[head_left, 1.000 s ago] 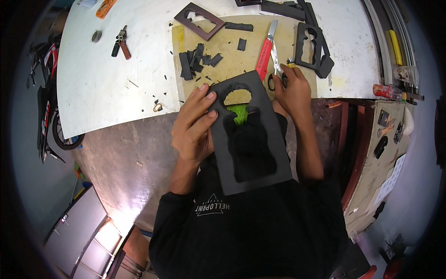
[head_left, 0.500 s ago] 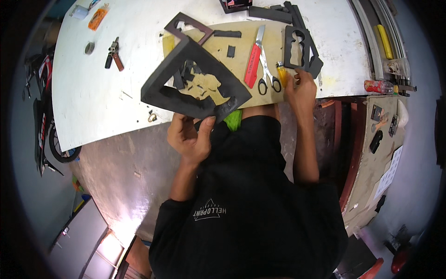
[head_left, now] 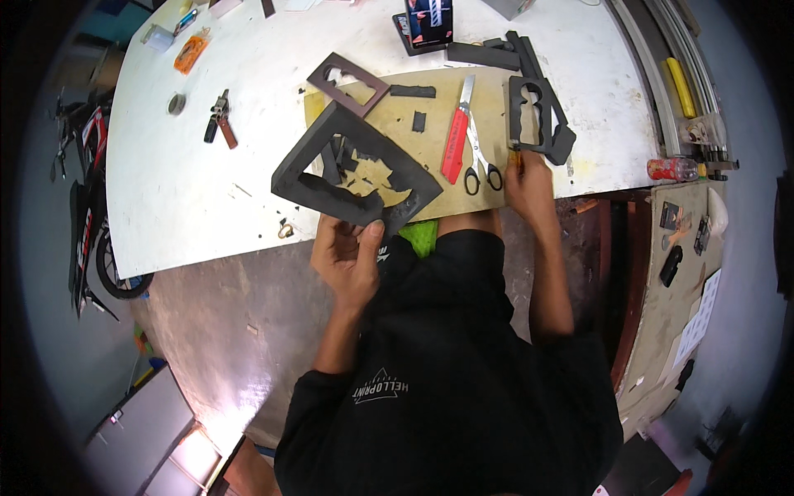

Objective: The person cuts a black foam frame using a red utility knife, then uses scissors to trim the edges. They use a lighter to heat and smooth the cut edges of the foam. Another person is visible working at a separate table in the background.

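Observation:
My left hand [head_left: 347,260] pinches the near edge of a thick black foam block [head_left: 302,157] between thumb and fingers. The block is tilted over the table, and its ragged cut-out shows the cutting board [head_left: 488,91] and dark scraps through it. At the board's right edge my right hand [head_left: 531,183] is closed on a yellow lighter [head_left: 516,159], mostly covered by the fingers. Scissors [head_left: 474,153] with black handles and a red utility knife [head_left: 456,136] lie side by side between the hands. A small black foam frame [head_left: 531,140] lies just beyond my right hand.
A brown-edged foam frame [head_left: 376,93] lies beyond the block. Black foam strips [head_left: 482,55] lie at the back, near a phone [head_left: 429,23] on a stand. To the left are a pair of pliers [head_left: 220,120] and a tape roll [head_left: 176,104]. A bottle [head_left: 674,169] stands out at the right edge.
My right hand has drawn the lighter in, and the fingers now cover most of it. The left hand still holds the foam block. The whole view has shifted slightly.

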Action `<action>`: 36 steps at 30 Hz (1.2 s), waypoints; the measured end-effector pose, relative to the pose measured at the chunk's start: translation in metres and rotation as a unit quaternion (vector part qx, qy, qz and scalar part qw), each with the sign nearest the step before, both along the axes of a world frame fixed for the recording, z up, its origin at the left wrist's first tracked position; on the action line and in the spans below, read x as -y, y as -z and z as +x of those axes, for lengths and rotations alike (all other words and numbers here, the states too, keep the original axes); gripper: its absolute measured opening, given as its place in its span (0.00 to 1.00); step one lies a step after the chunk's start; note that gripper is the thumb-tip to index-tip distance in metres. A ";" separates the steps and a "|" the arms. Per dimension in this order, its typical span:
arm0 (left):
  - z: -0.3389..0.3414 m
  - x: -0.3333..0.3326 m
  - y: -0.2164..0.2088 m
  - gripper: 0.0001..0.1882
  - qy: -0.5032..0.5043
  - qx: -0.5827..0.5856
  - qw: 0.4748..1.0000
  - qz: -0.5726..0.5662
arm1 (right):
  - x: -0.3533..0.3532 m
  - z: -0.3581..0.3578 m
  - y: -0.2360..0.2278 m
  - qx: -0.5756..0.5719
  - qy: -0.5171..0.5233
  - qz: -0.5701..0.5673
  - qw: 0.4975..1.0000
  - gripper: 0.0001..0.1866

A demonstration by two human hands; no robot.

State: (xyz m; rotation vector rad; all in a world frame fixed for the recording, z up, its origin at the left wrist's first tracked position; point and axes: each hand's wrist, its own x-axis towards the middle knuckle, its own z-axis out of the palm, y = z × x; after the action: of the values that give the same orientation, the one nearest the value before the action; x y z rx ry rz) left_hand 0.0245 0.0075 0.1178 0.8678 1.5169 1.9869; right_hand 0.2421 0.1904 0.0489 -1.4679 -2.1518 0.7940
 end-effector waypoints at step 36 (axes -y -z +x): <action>-0.004 0.010 -0.013 0.12 0.043 -0.357 0.931 0.060 | 0.113 -0.065 -0.079 -0.554 0.000 -0.660 0.508 0.28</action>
State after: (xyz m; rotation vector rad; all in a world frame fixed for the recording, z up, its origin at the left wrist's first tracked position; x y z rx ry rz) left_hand 0.0207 -0.0024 0.1307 1.8196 1.6757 1.7958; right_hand 0.1768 0.0770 0.1278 -0.6955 -0.2511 2.6676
